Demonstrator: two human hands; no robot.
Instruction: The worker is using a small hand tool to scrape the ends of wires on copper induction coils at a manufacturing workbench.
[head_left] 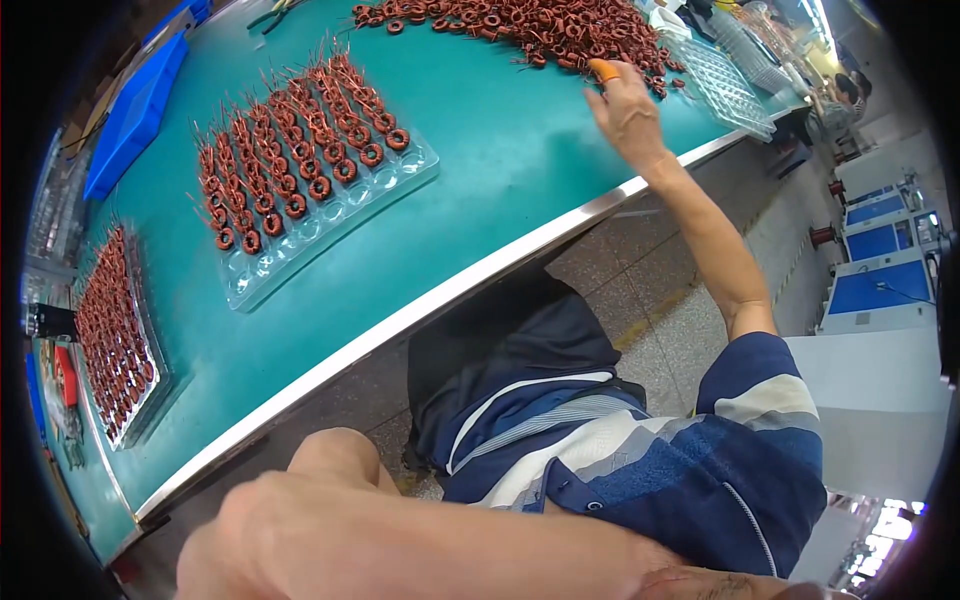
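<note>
Your left arm [430, 545] nearest, its fingers hidden, can't tell their state; wound coils [115, 340] in left clear tray [158, 375] look light, stiff, leads bendable, best held by ring; middle clear tray [335, 215] holds coil rows; your right hand [627, 115] farther right, thumb and orange-covered forefinger apart, at near edge of far coil pile [550, 30].

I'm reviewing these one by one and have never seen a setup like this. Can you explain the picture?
There is no machine: a person works with their own hands, wearing a wide fisheye camera on the head that looks down, so straight edges bend. On the green table lie a pile of copper-wound rings, a clear tray with rows of them, and a second loaded tray at left. The right hand is at the pile's edge; whether it holds a ring is unclear. The left arm crosses close to the lens; its hand cannot be made out.
</note>
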